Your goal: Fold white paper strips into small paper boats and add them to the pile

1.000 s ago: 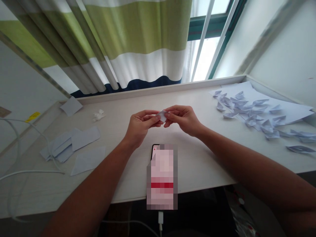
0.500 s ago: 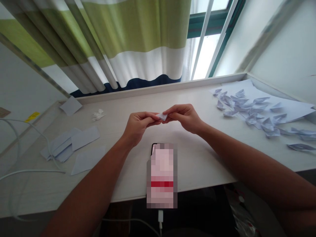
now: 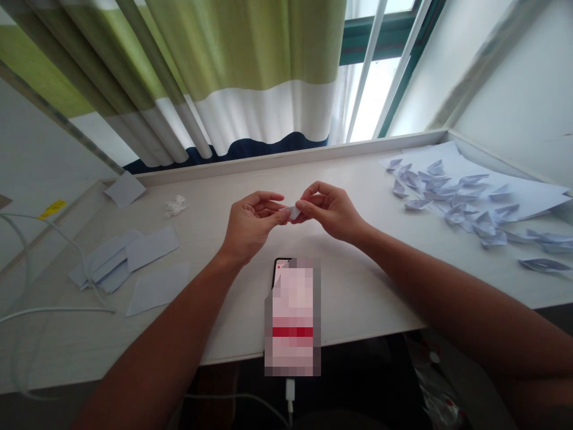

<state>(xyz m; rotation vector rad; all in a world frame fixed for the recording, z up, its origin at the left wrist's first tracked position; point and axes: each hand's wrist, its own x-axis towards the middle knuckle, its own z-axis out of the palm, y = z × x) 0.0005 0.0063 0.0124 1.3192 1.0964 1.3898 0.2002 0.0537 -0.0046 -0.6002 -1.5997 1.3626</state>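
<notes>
A small folded piece of white paper [image 3: 294, 212] is held up between both hands above the middle of the table. My left hand [image 3: 253, 224] pinches its left side with the thumb and a finger below, while the index finger is lifted off. On the other side, my right hand [image 3: 331, 212] grips the paper between thumb and fingers. Much of the paper is hidden behind the fingertips. Folded paper boats [image 3: 461, 194] lie in a loose group at the right, some of them on white sheets [image 3: 528, 188].
A phone [image 3: 293, 316], its screen blurred out, lies at the table's front edge with a charging plug [image 3: 290, 391]. Flat paper pieces [image 3: 154, 248] and a crumpled tissue [image 3: 175, 206] are on the left, near a pale cable [image 3: 58, 310]. A curtain [image 3: 264, 54] hangs behind.
My left index finger has lifted away from the paper and the left hand has turned slightly. Both hands still hold the paper, which shows at a different angle.
</notes>
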